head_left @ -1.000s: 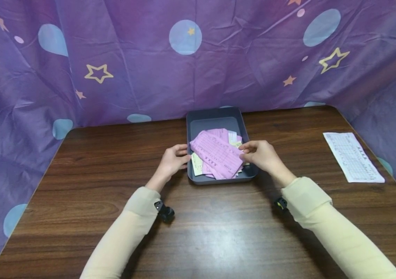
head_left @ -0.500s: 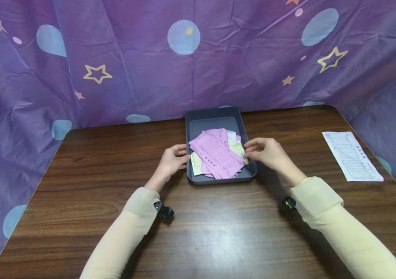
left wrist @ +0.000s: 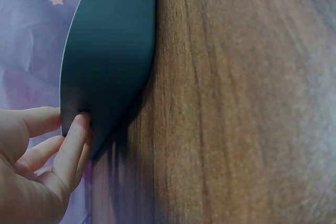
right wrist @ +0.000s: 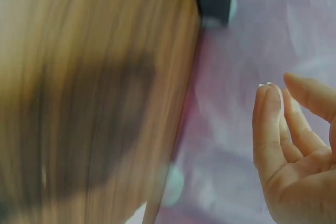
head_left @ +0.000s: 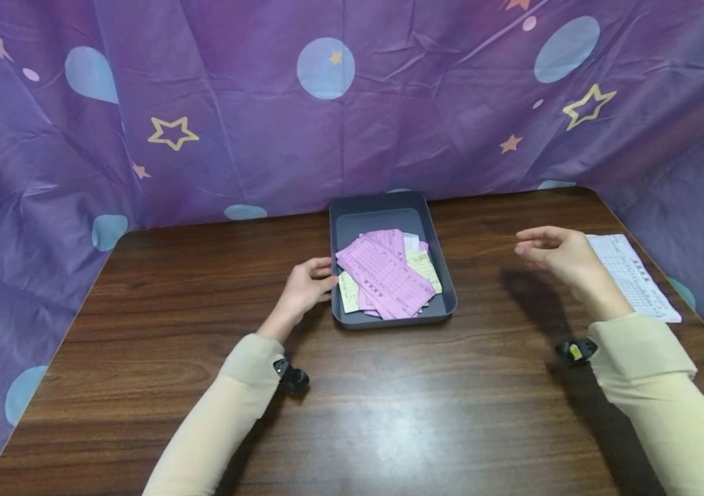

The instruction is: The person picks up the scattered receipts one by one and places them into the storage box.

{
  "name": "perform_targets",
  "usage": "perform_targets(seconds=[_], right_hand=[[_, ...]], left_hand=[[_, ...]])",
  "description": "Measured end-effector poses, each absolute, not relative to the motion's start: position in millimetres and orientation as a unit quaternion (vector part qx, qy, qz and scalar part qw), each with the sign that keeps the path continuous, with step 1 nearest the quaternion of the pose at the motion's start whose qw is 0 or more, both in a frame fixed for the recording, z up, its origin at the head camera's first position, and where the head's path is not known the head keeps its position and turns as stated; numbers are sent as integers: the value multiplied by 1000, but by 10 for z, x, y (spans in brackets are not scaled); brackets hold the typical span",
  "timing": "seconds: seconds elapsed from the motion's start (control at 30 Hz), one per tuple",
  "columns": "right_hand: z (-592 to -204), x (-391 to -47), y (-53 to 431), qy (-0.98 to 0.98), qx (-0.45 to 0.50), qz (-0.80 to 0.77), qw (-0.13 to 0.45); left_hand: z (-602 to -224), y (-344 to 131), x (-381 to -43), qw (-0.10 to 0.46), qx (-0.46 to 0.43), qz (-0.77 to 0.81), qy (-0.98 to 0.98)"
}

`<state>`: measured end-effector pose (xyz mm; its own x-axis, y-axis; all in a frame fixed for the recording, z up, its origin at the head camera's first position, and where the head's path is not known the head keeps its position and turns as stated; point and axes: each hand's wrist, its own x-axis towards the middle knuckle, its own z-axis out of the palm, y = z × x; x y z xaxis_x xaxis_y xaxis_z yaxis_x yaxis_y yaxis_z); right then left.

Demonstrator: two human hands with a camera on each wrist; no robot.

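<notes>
A dark grey tray [head_left: 370, 215] stands at the back middle of the wooden table, holding a loose pile of printed paper slips. A pink slip [head_left: 386, 275] lies slanted on top, with yellow slips [head_left: 421, 265] showing at its sides. My left hand [head_left: 304, 288] touches the tray's left side. In the left wrist view its fingers [left wrist: 76, 129] meet the outer wall and rim. Off to the tray's right, my right hand [head_left: 565, 260] hovers above the table, its fingers loosely bent. The right wrist view shows nothing in that hand.
A white printed sheet [head_left: 634, 279] lies near the table's right edge, partly hidden by the right hand and wrist. Behind the table [head_left: 203, 275] hangs a purple curtain [head_left: 253, 103] with stars and blue dots. Both wrists carry small black cameras.
My right hand has let go of the pink slip and moved right, away from the tray towards the white sheet. The left hand has stayed at the tray's side.
</notes>
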<state>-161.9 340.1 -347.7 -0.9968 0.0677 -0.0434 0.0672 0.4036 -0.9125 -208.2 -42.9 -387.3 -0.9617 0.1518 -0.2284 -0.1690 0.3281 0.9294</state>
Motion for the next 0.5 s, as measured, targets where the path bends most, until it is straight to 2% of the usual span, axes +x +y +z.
perform_targets(seconds=[0.1, 0.23, 0.33, 0.5], right_hand=[[-3645, -1686, 3823, -827, -63, 559, 12], [-4085, -1840, 4545, -804, -83, 587, 48], [-4257, -1834, 4920, -799, -103, 589, 67], [-4010, -1558, 4943, -821, -150, 549, 50]], left_hand=[[-3877, -426, -2081, 140, -7, 578, 804], [-3875, -420, -2078, 143, -6, 575, 805], [-3869, -416, -2077, 144, -4, 574, 806], [-3869, -415, -2081, 145, -5, 572, 807]])
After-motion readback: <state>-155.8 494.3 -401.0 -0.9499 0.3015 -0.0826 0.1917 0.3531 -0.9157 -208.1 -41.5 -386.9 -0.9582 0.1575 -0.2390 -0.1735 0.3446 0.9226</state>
